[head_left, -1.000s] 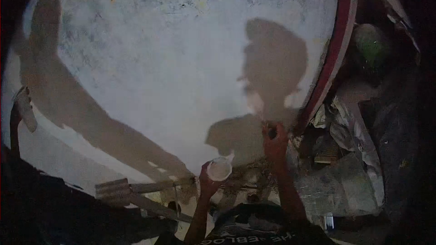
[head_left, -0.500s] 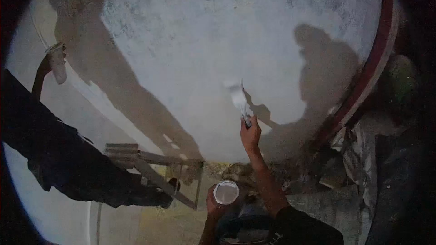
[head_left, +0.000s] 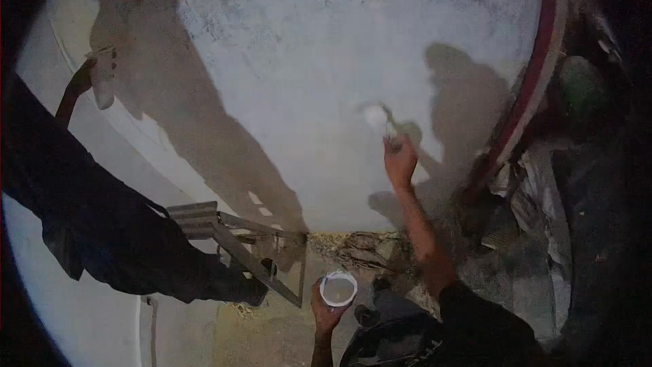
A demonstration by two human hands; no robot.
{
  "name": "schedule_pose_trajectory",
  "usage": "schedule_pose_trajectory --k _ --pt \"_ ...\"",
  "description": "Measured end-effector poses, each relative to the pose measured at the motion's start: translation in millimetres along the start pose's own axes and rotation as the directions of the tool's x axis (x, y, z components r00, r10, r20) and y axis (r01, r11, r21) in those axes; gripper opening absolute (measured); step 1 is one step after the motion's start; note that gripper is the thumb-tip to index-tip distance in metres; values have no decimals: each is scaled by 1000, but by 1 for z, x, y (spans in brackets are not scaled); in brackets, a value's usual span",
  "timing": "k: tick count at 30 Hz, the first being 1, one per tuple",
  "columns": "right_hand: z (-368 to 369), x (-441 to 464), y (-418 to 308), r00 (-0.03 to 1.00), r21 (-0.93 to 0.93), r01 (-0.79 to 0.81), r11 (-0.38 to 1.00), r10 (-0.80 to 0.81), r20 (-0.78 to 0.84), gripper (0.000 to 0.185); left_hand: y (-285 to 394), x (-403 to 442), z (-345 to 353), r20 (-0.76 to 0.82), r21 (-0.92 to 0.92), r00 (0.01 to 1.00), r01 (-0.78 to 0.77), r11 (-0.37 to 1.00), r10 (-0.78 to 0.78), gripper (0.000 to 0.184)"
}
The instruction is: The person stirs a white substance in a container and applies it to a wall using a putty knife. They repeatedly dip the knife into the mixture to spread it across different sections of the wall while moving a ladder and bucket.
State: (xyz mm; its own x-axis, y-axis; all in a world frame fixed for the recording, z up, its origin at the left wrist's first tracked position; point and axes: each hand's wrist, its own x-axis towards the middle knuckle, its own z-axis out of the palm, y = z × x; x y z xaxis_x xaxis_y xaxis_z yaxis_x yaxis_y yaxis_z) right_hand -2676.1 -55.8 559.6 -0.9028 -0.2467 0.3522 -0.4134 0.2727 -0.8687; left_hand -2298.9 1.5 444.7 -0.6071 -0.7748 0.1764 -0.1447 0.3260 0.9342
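My right hand (head_left: 401, 158) is closed around the handle of a paintbrush (head_left: 377, 121), its arm stretched up toward the wall. White, motion-blurred bristles are at the pale wall (head_left: 326, 129); whether they press on it I cannot tell. Lower down, my left hand (head_left: 324, 309) grips a small white-rimmed tub (head_left: 339, 289) from its left side. Pale liquid, which looks like paint, shows inside the tub. Shadows of my head and of the brush arm fall on the wall to the right of the brush.
At left, another person in dark clothes (head_left: 102, 224) holds a pale cup-like container (head_left: 103, 80) against the wall. A metal step stool (head_left: 258, 261) stands by that person's legs. A dark red border (head_left: 536, 61) edges the wall at right, near hanging cloth (head_left: 540, 211). Debris (head_left: 360, 250) lies along the wall's foot.
My right hand and the brush have moved up and to the right across the wall. The tub stays in my left hand at nearly the same place. The view has shifted slightly.
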Motion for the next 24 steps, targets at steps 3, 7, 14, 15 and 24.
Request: schedule_pose_trajectory --k 3,7,14,15,24 --pt "-39 45 -59 963 -54 233 971 -238 -126 28 -3 -12 -1 73 -589 959 262 765 -272 86" --pt "-66 72 -113 903 -134 361 923 -382 -199 25 -38 -48 -19 -28 -137 992 116 984 -121 89" --pt "-46 54 -47 880 -246 366 898 -419 -222 25 -21 -82 -23 -207 -150 961 152 977 -181 77" --pt "-38 43 -17 931 -239 277 931 -322 -172 32 -28 -81 -21 -208 -149 963 143 978 -172 77" --pt "-17 -46 127 998 -406 63 912 -62 14 28 -10 -52 -7 -153 -411 959 159 898 -239 81"
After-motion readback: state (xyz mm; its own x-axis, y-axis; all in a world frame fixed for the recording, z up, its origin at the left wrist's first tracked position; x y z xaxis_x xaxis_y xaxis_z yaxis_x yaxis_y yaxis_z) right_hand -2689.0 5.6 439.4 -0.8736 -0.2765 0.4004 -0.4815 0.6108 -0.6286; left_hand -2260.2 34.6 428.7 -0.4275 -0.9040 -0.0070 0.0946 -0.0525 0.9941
